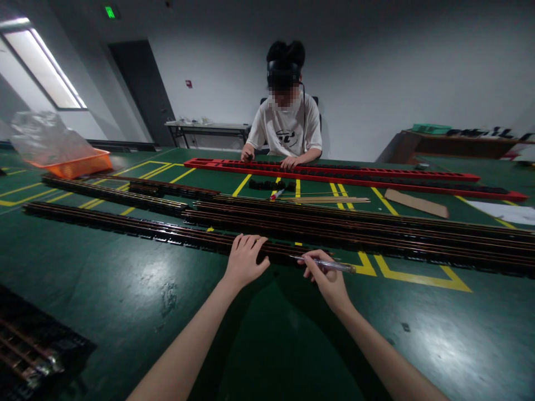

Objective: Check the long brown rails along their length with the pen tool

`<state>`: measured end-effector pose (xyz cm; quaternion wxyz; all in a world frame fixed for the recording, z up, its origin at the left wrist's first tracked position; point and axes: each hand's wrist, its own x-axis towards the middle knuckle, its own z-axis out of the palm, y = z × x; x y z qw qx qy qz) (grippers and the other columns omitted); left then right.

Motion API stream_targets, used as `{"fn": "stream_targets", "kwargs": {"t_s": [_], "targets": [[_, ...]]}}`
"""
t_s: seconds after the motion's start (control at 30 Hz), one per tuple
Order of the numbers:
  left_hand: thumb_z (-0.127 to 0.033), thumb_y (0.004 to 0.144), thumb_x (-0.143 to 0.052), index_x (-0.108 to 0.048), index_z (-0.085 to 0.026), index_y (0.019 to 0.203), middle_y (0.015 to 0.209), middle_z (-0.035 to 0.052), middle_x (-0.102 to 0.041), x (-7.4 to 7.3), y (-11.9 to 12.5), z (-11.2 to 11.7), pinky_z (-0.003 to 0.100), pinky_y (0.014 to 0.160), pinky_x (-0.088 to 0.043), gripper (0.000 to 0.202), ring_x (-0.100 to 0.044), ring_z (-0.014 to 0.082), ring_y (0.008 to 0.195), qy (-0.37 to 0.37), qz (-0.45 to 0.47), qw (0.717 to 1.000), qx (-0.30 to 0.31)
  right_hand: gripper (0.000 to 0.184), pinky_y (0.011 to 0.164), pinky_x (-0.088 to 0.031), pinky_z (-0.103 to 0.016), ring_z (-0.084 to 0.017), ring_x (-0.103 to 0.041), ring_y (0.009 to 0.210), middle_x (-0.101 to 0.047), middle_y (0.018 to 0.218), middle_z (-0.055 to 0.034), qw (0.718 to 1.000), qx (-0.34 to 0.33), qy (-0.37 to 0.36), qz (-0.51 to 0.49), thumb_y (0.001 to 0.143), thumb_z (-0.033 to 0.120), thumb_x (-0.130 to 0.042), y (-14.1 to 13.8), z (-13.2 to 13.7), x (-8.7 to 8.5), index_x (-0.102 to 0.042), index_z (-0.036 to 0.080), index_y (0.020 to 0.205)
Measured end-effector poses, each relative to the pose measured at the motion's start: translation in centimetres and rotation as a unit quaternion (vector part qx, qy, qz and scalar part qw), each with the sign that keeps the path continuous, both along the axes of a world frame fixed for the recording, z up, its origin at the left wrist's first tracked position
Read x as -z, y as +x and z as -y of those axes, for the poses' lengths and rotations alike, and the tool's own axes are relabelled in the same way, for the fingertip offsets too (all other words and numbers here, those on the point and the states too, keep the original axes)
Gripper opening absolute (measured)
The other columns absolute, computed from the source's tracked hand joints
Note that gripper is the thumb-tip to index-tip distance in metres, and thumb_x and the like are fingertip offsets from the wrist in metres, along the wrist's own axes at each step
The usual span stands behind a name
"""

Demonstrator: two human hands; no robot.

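A long black strip with copper-coloured rods runs across the green table. My left hand lies on this strip near its right end, fingers stretched over it and thumb apart, gripping nothing. To its right, my right hand is closed around a slim pen-like tool with a clear handle. The tool's thin tip points left, at the strip; whether it touches cannot be made out. Just beyond lie several similar strips side by side, and another dark strip extends to the left.
Across the table a person has their hands at red racks. Thin wooden sticks, a cardboard piece and white paper lie midway. An orange basket is at left; more rodded strips lie lower left.
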<state>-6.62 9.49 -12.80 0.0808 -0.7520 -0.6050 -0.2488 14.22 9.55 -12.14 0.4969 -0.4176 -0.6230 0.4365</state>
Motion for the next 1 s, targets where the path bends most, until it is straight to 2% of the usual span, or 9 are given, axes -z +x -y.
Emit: {"fn": "stream_targets", "kwargs": {"t_s": [0.37,0.7,1.0], "targets": [[-0.03,0.078,-0.049,-0.056,-0.019,0.112,0.11,0.0069,-0.062,-0.03,0.05,0.04,0.046,0.104,-0.029,0.036,-0.052,0.0241,0.106,0.0,0.001,1.0,0.0,0.033,0.048,-0.044,-0.026,-0.015,-0.057,0.055,-0.067,0.077,-0.0056,1.0,0.006,-0.01,0.008,0.078,0.052,-0.059,0.0,0.02,-0.17,-0.059,0.019,0.08],[-0.03,0.078,-0.049,-0.056,-0.018,0.112,0.11,0.0076,-0.062,0.1,0.02,-0.02,0.045,0.103,-0.03,0.036,-0.052,0.0243,0.106,0.005,-0.008,1.0,-0.001,0.031,0.048,-0.044,-0.026,-0.015,-0.057,0.055,-0.067,0.077,-0.0061,1.0,0.001,-0.003,0.01,0.08,0.05,-0.057,0.04,-0.01,0.03,-0.059,0.019,0.082],[-0.026,0.077,-0.049,-0.056,-0.021,0.111,0.11,0.0061,-0.062,0.11,-0.05,-0.01,0.046,0.103,-0.03,0.035,-0.052,0.0239,0.105,0.008,0.002,1.0,0.003,0.034,0.046,-0.044,-0.025,-0.015,-0.058,0.053,-0.068,0.076,-0.006,1.0,0.007,-0.008,0.0,0.077,0.053,-0.059,0.0,-0.05,-0.01,-0.06,0.019,0.08]]}}
